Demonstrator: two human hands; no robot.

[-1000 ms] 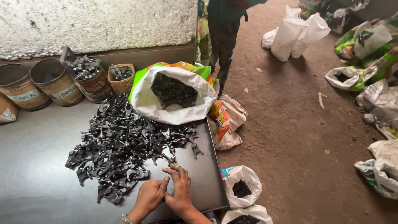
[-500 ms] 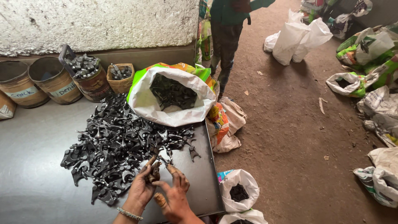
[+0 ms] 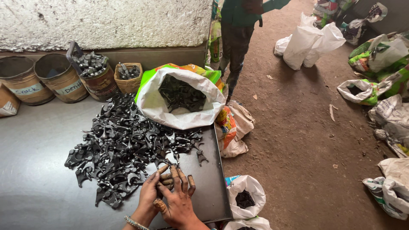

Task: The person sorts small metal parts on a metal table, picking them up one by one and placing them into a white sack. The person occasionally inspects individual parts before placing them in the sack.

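A worker's left hand [image 3: 149,194] and right hand [image 3: 179,200], fingers loosely spread and gripping nothing visible, rest at the near edge of a heap of small black metal castings [image 3: 128,147] spread across the grey steel worktop [image 3: 38,170], within reach of an open white woven sack [image 3: 181,100] and round tins [image 3: 59,76].

view: one head-worn camera, no second view
facing: steeply down and forward over the metal table [image 3: 38,170]
nearness: close above both hands, far wall and dirt floor [image 3: 298,140] farther off

black metal parts [image 3: 123,149], white sack [image 3: 170,108], grey table [image 3: 38,170].
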